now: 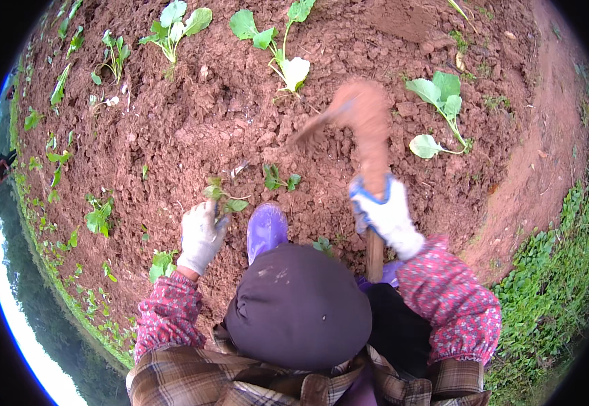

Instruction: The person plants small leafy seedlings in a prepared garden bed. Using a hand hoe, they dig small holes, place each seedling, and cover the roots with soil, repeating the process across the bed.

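My right hand (386, 213), in a white and blue work glove, grips the wooden handle of a short hoe (370, 132). The hoe's soil-covered head is blurred and points left over the reddish soil. My left hand (204, 233), in a pale glove, holds a small leafy plant (223, 198) between the fingers, just left of a purple rubber boot (267, 228). A small green plant (280, 178) stands in the soil between the hands. Beyond them, leafy seedlings (290, 71) lie on the ground, and another seedling (444, 109) lies to the right of the hoe.
Clumpy tilled soil (198, 137) spreads around me, with several more seedlings (172, 30) at the far side and left. A bare dirt path (543, 152) and low green weeds (548, 294) border the right. Another person (3, 167) is at the far left edge.
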`<state>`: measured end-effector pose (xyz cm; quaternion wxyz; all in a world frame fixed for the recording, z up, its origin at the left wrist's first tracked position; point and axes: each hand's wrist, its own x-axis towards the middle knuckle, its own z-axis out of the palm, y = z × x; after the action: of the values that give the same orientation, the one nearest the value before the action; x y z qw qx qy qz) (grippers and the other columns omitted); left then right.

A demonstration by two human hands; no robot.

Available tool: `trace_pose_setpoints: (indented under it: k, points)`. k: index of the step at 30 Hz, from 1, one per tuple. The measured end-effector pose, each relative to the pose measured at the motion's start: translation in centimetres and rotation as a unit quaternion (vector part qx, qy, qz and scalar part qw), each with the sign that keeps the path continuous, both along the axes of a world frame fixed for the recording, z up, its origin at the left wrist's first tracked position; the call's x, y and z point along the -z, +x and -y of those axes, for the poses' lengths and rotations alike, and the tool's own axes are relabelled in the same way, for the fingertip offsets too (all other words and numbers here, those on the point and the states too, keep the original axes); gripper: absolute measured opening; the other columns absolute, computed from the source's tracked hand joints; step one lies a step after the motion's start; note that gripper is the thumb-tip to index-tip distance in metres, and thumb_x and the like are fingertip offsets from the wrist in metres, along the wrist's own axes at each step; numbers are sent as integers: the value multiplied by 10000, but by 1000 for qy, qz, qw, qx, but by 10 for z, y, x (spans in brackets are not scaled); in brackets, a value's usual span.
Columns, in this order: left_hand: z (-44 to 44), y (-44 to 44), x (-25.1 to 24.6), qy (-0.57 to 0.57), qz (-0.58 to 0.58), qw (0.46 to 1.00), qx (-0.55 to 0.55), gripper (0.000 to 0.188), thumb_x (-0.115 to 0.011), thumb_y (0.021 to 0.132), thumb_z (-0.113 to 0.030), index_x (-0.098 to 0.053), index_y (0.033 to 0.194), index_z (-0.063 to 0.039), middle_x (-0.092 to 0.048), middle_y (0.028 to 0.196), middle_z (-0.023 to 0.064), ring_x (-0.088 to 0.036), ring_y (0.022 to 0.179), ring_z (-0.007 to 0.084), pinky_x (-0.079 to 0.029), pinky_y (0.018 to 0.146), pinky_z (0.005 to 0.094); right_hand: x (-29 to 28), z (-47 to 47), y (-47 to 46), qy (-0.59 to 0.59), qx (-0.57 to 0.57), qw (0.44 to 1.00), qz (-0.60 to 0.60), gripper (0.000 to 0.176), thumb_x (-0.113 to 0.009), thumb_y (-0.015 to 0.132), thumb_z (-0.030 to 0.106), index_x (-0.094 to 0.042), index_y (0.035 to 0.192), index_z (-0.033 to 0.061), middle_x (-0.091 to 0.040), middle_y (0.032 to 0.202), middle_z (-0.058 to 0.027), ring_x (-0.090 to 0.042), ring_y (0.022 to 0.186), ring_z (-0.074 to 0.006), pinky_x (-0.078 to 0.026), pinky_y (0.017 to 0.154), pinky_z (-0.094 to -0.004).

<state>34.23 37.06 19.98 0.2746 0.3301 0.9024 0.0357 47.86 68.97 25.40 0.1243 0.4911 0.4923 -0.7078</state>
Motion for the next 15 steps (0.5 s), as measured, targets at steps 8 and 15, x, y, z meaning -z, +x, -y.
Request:
trace_pose_setpoints:
  k: [8, 15]
  points:
    - [-22, -36, -2, 57, -77, 995, -12, 792, -700, 750, -265, -322, 1412, -49, -534, 1179, 161, -491, 1120, 349, -369, 963, 450, -16, -44, 56, -31, 39, 998, 32, 162, -688, 824, 112, -566, 845, 8, -531, 577, -26, -484, 402, -103, -417, 369, -257]
    - [-67, -46, 19, 185, 55, 981, 21, 242, -691, 748, -183, -653, 955, -63, -619, 1007, 114, -572, 954, 329, -451, 833, 404, -68, -67, 131, 187, -192, 951, 156, 249, -699, 770, 153, -587, 943, 12, -617, 666, -57, -569, 505, -106, -480, 485, -291]
